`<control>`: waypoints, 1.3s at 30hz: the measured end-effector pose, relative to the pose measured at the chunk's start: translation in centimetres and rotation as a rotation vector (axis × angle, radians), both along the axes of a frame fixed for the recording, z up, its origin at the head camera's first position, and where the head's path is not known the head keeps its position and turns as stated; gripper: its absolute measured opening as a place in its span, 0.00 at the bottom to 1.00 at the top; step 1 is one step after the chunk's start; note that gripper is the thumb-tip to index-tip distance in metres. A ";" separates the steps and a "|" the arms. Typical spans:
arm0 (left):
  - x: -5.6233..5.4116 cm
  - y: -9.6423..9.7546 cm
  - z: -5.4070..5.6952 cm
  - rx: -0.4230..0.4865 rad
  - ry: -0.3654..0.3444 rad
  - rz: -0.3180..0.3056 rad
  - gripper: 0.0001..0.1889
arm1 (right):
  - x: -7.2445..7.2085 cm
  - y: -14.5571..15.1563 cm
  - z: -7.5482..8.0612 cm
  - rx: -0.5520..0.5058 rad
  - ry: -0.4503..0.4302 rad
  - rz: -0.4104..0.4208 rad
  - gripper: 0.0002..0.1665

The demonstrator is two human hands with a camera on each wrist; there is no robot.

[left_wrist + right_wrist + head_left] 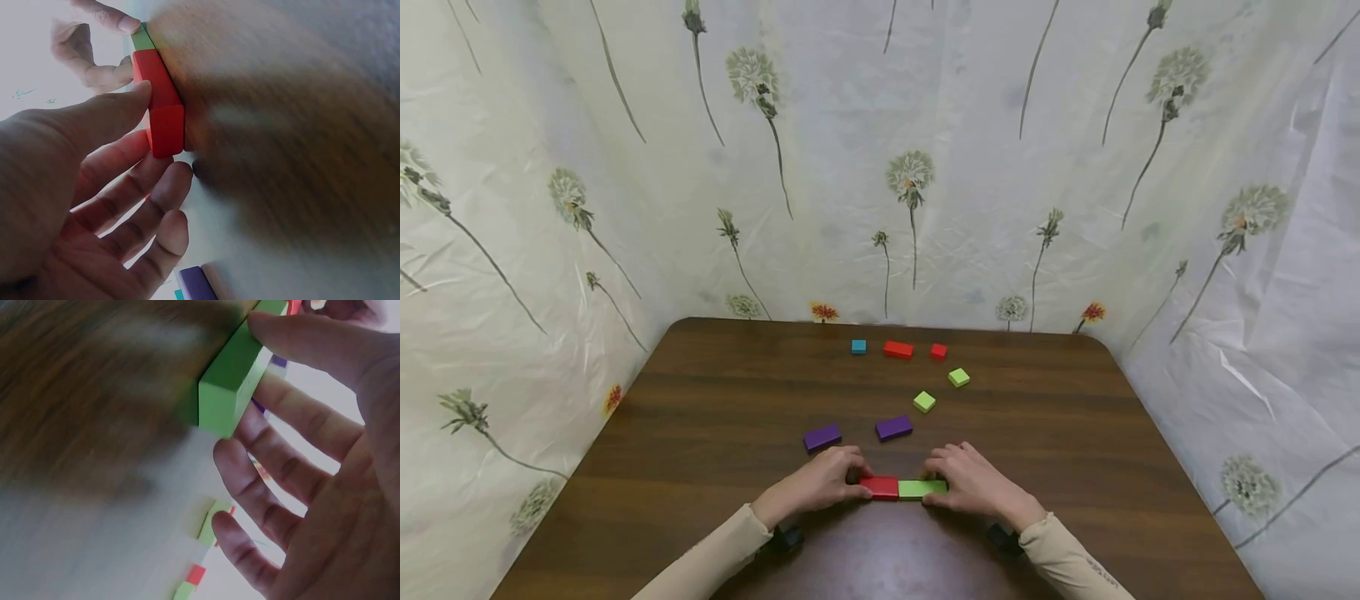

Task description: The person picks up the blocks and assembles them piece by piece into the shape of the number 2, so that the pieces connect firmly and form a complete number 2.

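Near the front of the table, a red block (880, 488) and a light green block (922, 490) lie end to end in one line. My left hand (827, 481) pinches the red block between thumb and fingers; in the left wrist view the thumb lies along the long side of that block (164, 100). On the other side, my right hand (972, 483) holds the green block the same way. The right wrist view shows its thumb on the green block's (234, 372) side and the fingers spread behind it.
Beyond the hands lie two purple blocks (893, 428), with two small green blocks (924, 402) farther back. Toward the far edge are a blue block (858, 347), a long red block (898, 350) and a small red block (938, 352). A flowered curtain (850, 167) surrounds the brown table (715, 417).
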State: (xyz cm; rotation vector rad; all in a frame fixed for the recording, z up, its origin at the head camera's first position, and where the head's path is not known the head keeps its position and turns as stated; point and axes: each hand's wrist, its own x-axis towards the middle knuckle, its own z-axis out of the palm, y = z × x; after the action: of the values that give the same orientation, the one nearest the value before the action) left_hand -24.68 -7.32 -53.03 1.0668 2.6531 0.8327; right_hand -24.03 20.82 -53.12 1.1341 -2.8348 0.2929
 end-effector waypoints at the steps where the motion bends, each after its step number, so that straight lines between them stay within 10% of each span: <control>1: 0.0 0.0 0.0 -0.001 0.000 0.000 0.13 | 0.1 -0.1 0.0 -0.011 0.012 0.001 0.16; 27: -0.1 -0.2 -0.2 0.009 -0.004 -0.020 0.12 | 0.6 -4.9 -0.5 -0.077 0.101 0.027 0.14; 39: -1.1 1.1 1.6 -0.153 0.012 -0.080 0.10 | 0.8 -5.5 0.6 -0.059 0.037 -0.010 0.11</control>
State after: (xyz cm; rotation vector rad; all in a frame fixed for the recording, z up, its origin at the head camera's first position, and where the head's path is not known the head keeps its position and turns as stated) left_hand -25.80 -6.24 -51.45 1.1330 2.6149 0.5993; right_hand -23.25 15.27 -52.52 1.1022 -2.7800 0.3489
